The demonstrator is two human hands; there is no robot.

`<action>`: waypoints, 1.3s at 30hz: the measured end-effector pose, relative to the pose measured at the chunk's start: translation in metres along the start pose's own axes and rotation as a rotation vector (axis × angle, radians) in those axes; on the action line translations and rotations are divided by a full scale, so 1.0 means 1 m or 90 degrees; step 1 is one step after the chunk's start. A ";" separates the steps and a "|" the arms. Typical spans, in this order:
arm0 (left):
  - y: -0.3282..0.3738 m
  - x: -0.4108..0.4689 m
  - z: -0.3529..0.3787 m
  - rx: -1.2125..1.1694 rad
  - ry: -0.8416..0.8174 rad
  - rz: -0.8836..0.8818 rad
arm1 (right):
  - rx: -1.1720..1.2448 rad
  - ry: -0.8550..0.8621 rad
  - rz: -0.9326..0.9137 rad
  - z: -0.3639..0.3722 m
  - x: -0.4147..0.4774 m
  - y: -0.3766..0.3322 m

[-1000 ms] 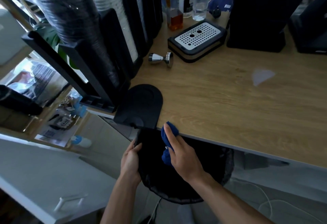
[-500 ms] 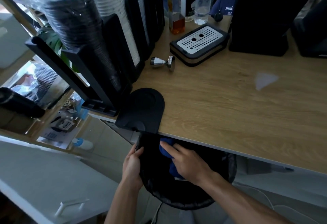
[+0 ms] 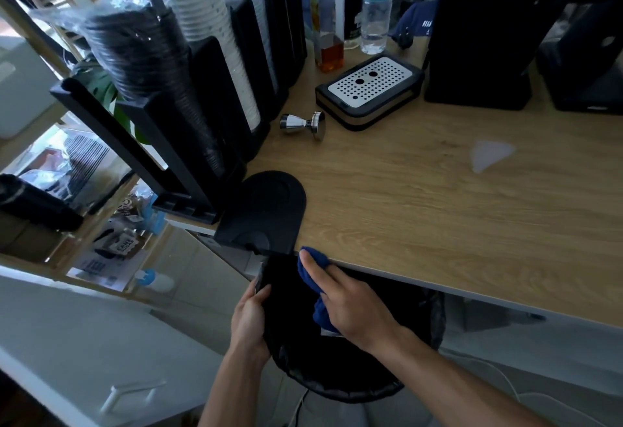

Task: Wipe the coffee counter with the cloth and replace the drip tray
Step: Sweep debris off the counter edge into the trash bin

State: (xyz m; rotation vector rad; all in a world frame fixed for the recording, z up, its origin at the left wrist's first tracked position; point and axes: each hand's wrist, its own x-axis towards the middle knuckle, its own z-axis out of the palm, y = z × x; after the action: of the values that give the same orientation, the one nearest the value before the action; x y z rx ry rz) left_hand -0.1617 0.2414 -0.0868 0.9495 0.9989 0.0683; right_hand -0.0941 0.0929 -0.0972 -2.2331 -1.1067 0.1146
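- Bin (image 3: 354, 386): dark, with a black liner, standing below the front edge of the worktop (image 3: 438, 207), under both hands.
- Left hand (image 3: 249, 322): fingers closed around the left edge of a flat black item (image 3: 286, 292) held upright over the bin; what the item is cannot be told.
- Right hand (image 3: 350, 305): fingers stretched out and close together, pressing a cloth (image 3: 318, 278) against the face of the black item. The fingertip reaches just below the worktop's front edge.
- Cloth: dark blue, bunched, partly covered by the right hand; its upper end is at the worktop edge, its lower end hangs beneath the palm.
- Black mat (image 3: 269, 214): rounded at the far end, lying at the near left corner of the worktop and overhanging the edge, just above the held item.
- Worktop: light wood grain, bare in the middle, with a pale triangular patch (image 3: 488, 157) to the right.
- Metal tamper (image 3: 305, 125): lying on its side, just beside the drip tray.
- Drip tray (image 3: 369, 88): black-framed with a perforated silver grille, resting on the worktop at the rear, left of a black machine (image 3: 482, 32) and apart from it.
- Bottles (image 3: 350, 9): standing behind the tray.
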 end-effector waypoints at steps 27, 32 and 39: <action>-0.037 0.002 0.039 -0.006 0.066 -0.040 | 1.041 0.293 0.428 -0.129 0.048 0.009; -0.034 0.010 0.036 -0.007 0.076 -0.057 | 0.908 0.322 0.508 -0.120 0.063 0.029; -0.035 0.016 0.034 -0.009 0.070 -0.062 | 0.430 0.255 0.477 -0.137 0.048 0.034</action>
State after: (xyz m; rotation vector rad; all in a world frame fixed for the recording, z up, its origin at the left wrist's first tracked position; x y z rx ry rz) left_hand -0.1399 0.2054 -0.1161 0.8912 1.1430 0.0463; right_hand 0.0065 0.0448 0.0012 -1.8078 0.0392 0.2862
